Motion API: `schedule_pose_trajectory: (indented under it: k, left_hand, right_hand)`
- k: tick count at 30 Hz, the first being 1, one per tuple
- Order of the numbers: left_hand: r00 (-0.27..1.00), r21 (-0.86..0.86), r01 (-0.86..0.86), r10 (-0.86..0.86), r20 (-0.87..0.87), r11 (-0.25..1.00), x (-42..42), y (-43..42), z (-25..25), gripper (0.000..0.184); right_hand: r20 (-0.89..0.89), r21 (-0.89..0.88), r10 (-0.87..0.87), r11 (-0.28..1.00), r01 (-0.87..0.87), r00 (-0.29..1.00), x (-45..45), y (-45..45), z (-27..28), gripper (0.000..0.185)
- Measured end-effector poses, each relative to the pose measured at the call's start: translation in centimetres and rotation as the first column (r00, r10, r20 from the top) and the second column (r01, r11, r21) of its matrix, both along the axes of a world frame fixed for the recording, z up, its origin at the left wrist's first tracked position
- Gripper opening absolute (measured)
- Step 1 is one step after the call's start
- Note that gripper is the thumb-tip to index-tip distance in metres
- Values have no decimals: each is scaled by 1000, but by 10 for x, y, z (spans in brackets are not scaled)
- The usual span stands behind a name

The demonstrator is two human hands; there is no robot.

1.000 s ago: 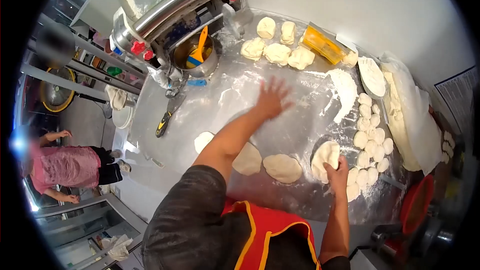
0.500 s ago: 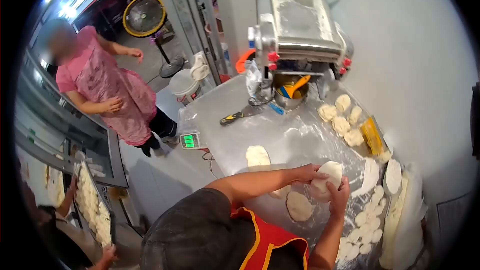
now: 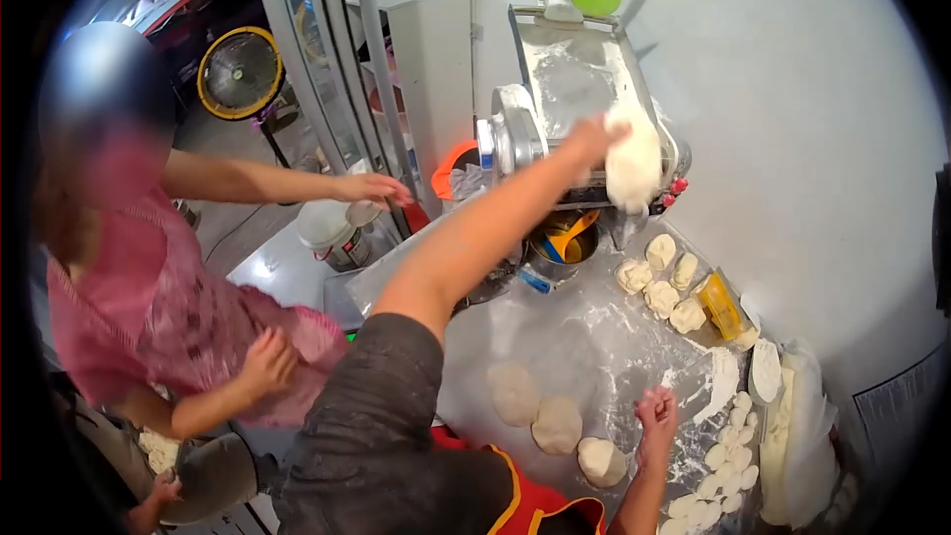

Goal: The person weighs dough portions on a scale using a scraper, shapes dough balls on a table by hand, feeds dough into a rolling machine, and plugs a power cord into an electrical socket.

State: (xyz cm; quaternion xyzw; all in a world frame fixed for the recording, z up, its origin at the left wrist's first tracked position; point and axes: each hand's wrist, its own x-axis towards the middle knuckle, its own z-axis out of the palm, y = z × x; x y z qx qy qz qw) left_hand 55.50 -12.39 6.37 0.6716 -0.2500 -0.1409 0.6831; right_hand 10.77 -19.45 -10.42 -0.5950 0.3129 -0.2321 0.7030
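Note:
My left hand point(image 3: 592, 142) is raised at the roller machine point(image 3: 584, 69), somewhat blurred, its fingers on the upper end of a long flat dough piece point(image 3: 634, 170). That dough hangs over the machine's right side, by the rollers. My right hand point(image 3: 656, 414) hovers over the floury table, fingers loosely bent and apart, holding nothing. Below and left of it lie three flat dough rounds: a paler one point(image 3: 601, 462) nearest, then a middle one point(image 3: 557, 425) and a far left one point(image 3: 514, 393).
Dough lumps point(image 3: 662, 299) and a yellow scraper point(image 3: 720, 306) lie right of a pot with a brush point(image 3: 569, 243). Small dough balls point(image 3: 728, 459) line the right side. A co-worker in pink point(image 3: 188, 307) stands close on the left; another person's hand point(image 3: 166, 485) shows at lower left.
My hands have parted; the dough round they held appears to lie on the table now. My left hand has reached up to the machine with dough. The pink-clad co-worker is closer.

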Motion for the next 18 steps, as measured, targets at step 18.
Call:
schedule_pose_trajectory:
  k: [18]
  left_hand:
    - [729, 516, 412, -612, 307, 751, -314, -40, -195, 60]
  right_hand:
    - [-101, 112, -17, 993, 28, 995, -76, 11, -53, 25]
